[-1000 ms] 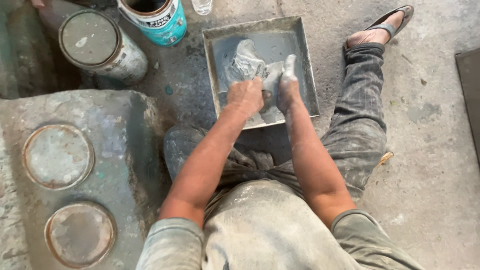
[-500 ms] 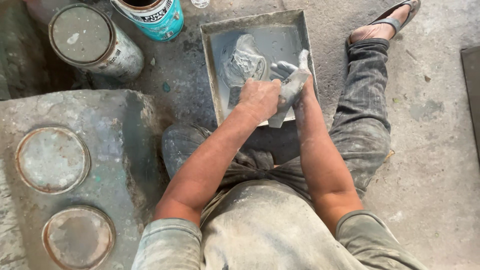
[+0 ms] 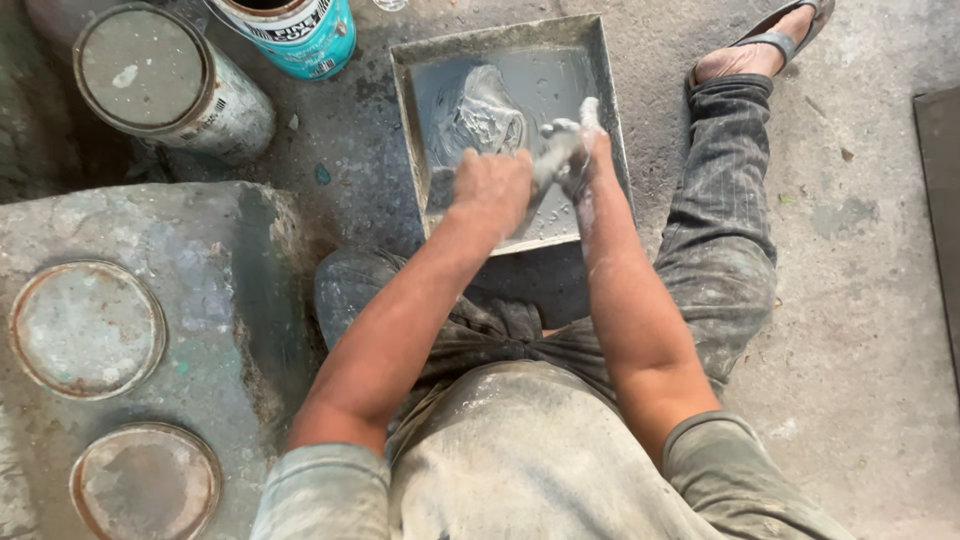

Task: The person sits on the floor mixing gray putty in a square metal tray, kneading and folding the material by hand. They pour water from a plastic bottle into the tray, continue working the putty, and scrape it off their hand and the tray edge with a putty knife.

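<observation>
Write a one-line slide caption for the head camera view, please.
Both hands, left hand and right hand, work grey putty over a square grey metal tray on the concrete floor.

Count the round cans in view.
2: a grey-lidded can at upper left, and a teal can beside it, cut off by the top edge. Others may lie out of frame.

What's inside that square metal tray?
The tray holds a lump of grey paste on its smeared floor. The left hand and right hand cover the near part, so what lies beneath them is hidden.
</observation>
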